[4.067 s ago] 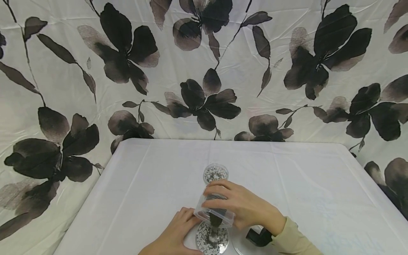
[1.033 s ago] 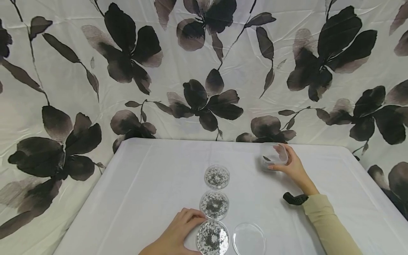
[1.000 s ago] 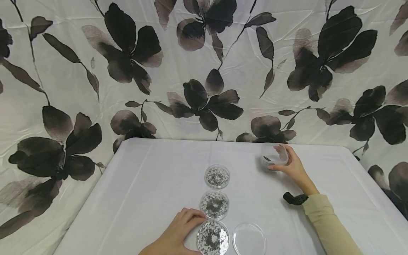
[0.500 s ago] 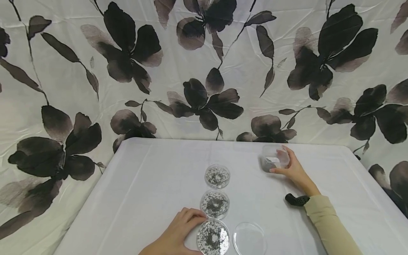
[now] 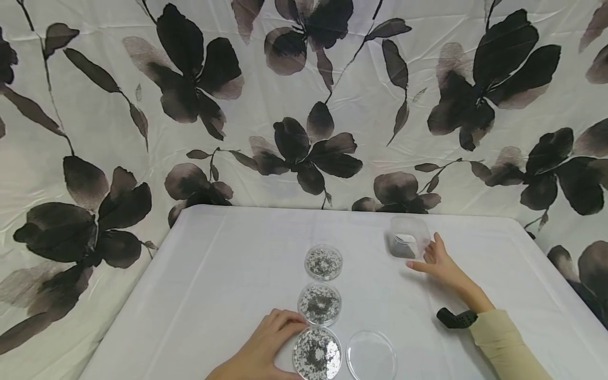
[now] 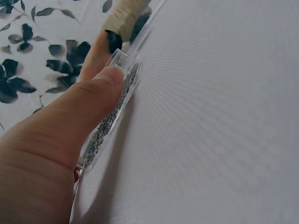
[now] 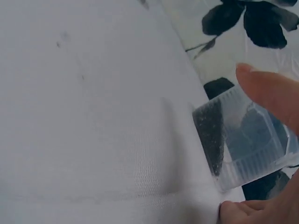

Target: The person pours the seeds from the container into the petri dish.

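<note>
My left hand (image 5: 258, 351) holds the nearest clear petri dish (image 5: 317, 354), thumb on its near side and fingers at its far left rim. Dark grains speckle that dish's floor; the left wrist view shows my thumb (image 6: 100, 86) on its edge. At the back right a clear plastic tub (image 5: 409, 237) stands upright with dark grains in its bottom. My right hand (image 5: 446, 272) is just right of the tub, thumb and fingers spread apart. In the right wrist view the tub (image 7: 243, 144) shows between the spread thumb and fingers.
Beyond the held dish, a middle petri dish (image 5: 320, 304) and a far petri dish (image 5: 323, 263), both with dark grains, continue the row. A clear round lid (image 5: 371, 354) lies right of the near dish. A floral cloth (image 5: 304, 79) hangs behind the white table (image 5: 228, 264).
My right hand tipped the tub over the near dish earlier, then carried it to the back right, set it down and let go, drawing back slightly. The left hand has stayed at the near dish.
</note>
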